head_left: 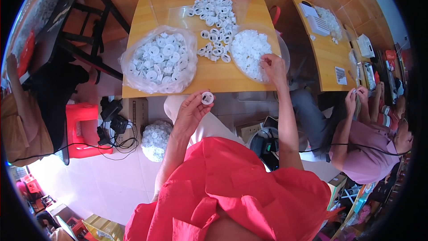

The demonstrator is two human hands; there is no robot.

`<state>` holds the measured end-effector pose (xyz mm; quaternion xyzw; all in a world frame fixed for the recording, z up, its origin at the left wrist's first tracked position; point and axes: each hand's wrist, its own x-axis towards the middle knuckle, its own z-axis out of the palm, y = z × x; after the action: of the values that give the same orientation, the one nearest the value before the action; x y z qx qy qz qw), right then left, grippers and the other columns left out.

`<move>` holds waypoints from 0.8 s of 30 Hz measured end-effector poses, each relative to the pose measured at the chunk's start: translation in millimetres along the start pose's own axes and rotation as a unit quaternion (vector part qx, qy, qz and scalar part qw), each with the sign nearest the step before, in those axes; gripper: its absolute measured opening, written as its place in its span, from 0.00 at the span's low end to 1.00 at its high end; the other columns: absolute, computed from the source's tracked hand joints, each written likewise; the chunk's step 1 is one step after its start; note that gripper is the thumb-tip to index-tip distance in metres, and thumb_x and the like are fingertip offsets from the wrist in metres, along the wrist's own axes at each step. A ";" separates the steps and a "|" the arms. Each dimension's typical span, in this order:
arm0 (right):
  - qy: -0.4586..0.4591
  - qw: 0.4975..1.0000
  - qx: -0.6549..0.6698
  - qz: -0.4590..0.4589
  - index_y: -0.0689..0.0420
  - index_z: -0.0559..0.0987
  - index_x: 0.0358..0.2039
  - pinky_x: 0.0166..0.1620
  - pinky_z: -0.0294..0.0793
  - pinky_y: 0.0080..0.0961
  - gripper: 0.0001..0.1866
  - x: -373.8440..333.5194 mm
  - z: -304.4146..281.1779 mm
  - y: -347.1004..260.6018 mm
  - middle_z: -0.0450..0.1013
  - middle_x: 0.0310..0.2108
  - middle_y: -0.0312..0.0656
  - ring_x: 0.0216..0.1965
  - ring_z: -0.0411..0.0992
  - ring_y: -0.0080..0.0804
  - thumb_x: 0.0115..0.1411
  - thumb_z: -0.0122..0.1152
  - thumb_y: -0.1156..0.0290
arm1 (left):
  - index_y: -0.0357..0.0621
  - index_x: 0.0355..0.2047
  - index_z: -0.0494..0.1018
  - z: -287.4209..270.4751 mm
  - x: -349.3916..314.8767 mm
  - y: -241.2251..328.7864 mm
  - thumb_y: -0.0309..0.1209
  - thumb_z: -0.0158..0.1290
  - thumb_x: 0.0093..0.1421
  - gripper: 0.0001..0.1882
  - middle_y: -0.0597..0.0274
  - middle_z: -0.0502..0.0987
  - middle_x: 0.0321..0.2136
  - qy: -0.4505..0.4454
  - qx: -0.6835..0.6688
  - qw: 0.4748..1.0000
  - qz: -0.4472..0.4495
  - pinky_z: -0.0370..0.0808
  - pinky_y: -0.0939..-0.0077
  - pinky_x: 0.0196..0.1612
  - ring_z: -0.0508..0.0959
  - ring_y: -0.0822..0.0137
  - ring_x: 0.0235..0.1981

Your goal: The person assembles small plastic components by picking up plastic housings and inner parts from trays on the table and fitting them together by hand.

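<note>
Between the fingertips of my left hand (189, 112) is a round white plastic part (207, 98) with a dark spot inside, held just off the table's front edge. My right hand (273, 68) reaches over the right rim of a shallow round tray (280, 80) heaped with small white pieces (251, 47). Its fingers are pinched together at the pieces; whatever is in them is too small to make out. Left on the table, a clear plastic bag (192, 47) is full of similar round white parts (157, 60). Several more round parts (215, 35) lie loose between bag and tray.
A clear upright panel (167, 6) stands at the back of the wooden table (214, 78). Below left are a red stool (81, 129), tangled black cables (122, 127) and a filled bag (156, 140) on the floor. Other people work at a second table (318, 58) on the right.
</note>
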<state>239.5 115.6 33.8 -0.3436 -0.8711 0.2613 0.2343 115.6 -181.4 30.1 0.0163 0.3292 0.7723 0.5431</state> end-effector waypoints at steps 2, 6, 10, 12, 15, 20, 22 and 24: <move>-0.004 1.000 -0.009 0.006 0.60 0.79 0.31 0.35 0.72 0.30 0.11 7.8 0.4 -10.4 0.74 0.26 0.47 0.29 0.74 0.40 0.43 0.62 0.78 | 0.37 0.47 0.67 0.5 0.4 -0.4 0.32 0.44 0.63 0.15 0.53 0.75 0.40 -0.001 0.002 1.000 0.000 0.75 0.81 0.39 0.77 0.69 0.35; -0.014 0.999 -0.046 -0.017 0.60 0.78 0.32 0.37 0.71 0.33 0.12 13.2 5.8 -18.5 0.73 0.30 0.47 0.33 0.73 0.43 0.43 0.62 0.78 | 0.37 0.47 0.67 -0.3 0.2 0.6 0.32 0.44 0.63 0.15 0.53 0.75 0.39 0.002 -0.005 1.000 0.005 0.75 0.81 0.39 0.77 0.69 0.35; -0.031 0.997 -0.073 -0.015 0.59 0.78 0.34 0.39 0.70 0.35 0.13 12.8 11.7 -11.2 0.71 0.34 0.47 0.35 0.72 0.46 0.43 0.62 0.78 | 0.37 0.47 0.67 -3.3 -1.2 1.0 0.32 0.45 0.63 0.15 0.53 0.75 0.39 0.006 -0.008 1.000 0.006 0.75 0.81 0.38 0.77 0.69 0.35; -0.031 0.997 -0.071 -0.022 0.59 0.78 0.34 0.39 0.70 0.35 0.14 11.5 13.0 -8.0 0.71 0.34 0.47 0.35 0.71 0.46 0.43 0.62 0.78 | 0.37 0.47 0.67 -4.5 -1.2 0.9 0.32 0.45 0.63 0.15 0.53 0.75 0.39 0.008 -0.006 1.000 0.006 0.75 0.81 0.38 0.77 0.69 0.35; -0.017 0.993 -0.097 -0.067 0.59 0.77 0.35 0.39 0.70 0.35 0.14 11.0 14.4 -7.7 0.71 0.34 0.46 0.34 0.71 0.47 0.44 0.63 0.77 | 0.37 0.47 0.67 -6.1 0.1 -0.5 0.32 0.45 0.63 0.15 0.54 0.75 0.39 0.007 -0.008 1.000 0.007 0.75 0.81 0.38 0.77 0.69 0.35; 0.028 0.994 -0.073 0.073 0.61 0.75 0.32 0.38 0.70 0.38 0.13 5.6 6.2 -31.9 0.71 0.33 0.48 0.33 0.71 0.47 0.45 0.64 0.72 | 0.37 0.47 0.67 -7.1 -2.2 -0.3 0.32 0.45 0.63 0.15 0.53 0.75 0.39 0.008 -0.011 1.000 0.010 0.75 0.81 0.39 0.77 0.69 0.35; 0.033 0.993 -0.094 0.069 0.62 0.75 0.31 0.38 0.70 0.38 0.12 6.6 15.2 -28.9 0.71 0.33 0.49 0.33 0.71 0.48 0.45 0.64 0.71 | 0.37 0.47 0.67 -7.1 -2.8 -0.4 0.32 0.45 0.63 0.15 0.53 0.75 0.39 0.010 -0.011 1.000 0.008 0.75 0.81 0.39 0.77 0.69 0.35; 0.039 0.990 -0.115 0.066 0.62 0.75 0.30 0.38 0.70 0.39 0.12 7.7 21.7 -26.1 0.71 0.32 0.50 0.33 0.71 0.48 0.45 0.64 0.71 | 0.37 0.47 0.67 -6.2 -3.4 -0.2 0.32 0.45 0.63 0.15 0.53 0.75 0.39 0.010 -0.011 1.000 0.007 0.75 0.81 0.39 0.77 0.69 0.35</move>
<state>209.3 98.4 35.2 -0.4347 -0.8612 0.1604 0.2089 114.8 -187.3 26.3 0.0051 0.3263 0.7795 0.5346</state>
